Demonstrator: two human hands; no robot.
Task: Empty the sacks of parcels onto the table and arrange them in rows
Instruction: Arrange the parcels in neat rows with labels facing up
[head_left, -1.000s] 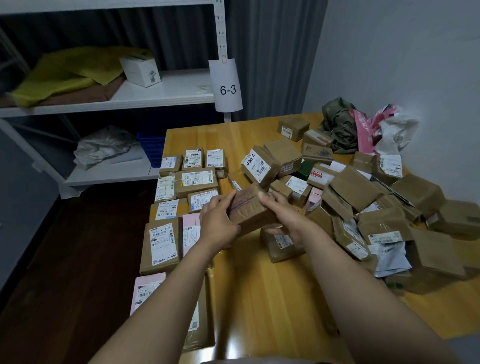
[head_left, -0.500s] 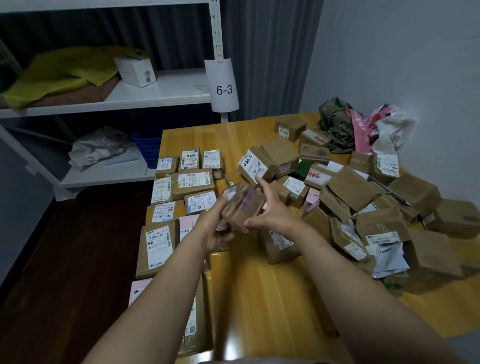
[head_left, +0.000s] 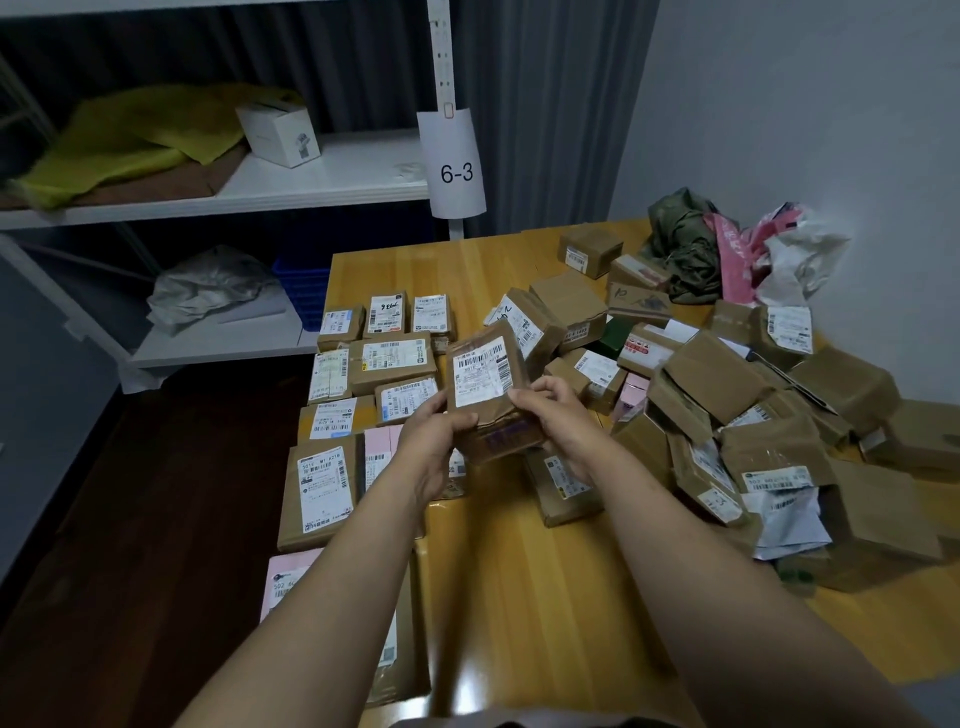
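I hold a small brown cardboard parcel (head_left: 485, 382) above the wooden table (head_left: 519, 571), its white label facing me. My left hand (head_left: 431, 441) grips its lower left edge and my right hand (head_left: 556, 415) grips its lower right edge. Rows of labelled parcels (head_left: 389, 364) lie flat along the table's left side. A loose heap of brown parcels (head_left: 727, 395) covers the right half. Empty sacks (head_left: 737, 260), olive, pink and white, lie crumpled at the far right corner.
White shelving (head_left: 311, 176) marked 6-3 stands behind the table, with a small white box (head_left: 278, 132) and yellow-green cloth (head_left: 130, 135). A grey bag (head_left: 213, 286) lies on the lower shelf. Dark floor is to the left; a grey wall is to the right.
Both hands turned the parcel over, so its white label now faces me, and it is held upright between them rather than on its side.
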